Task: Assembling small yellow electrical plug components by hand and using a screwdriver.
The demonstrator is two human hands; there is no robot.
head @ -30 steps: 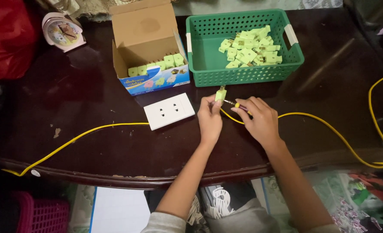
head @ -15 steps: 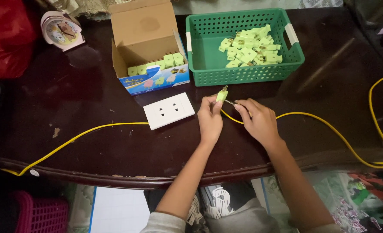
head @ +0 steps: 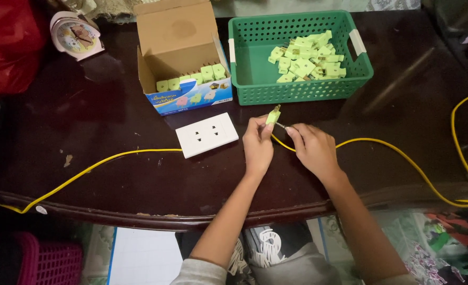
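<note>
Left hand (head: pixel 258 145) pinching green plug (head: pixel 273 115) upright, tilted right, right hand (head: pixel 313 149) gripping yellow cable (head: pixel 403 156)

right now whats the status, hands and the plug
Left hand pinches light green plug. Right hand holds yellow cable end at the plug. White socket plate beside left hand, apart. Nothing in the way.
</note>
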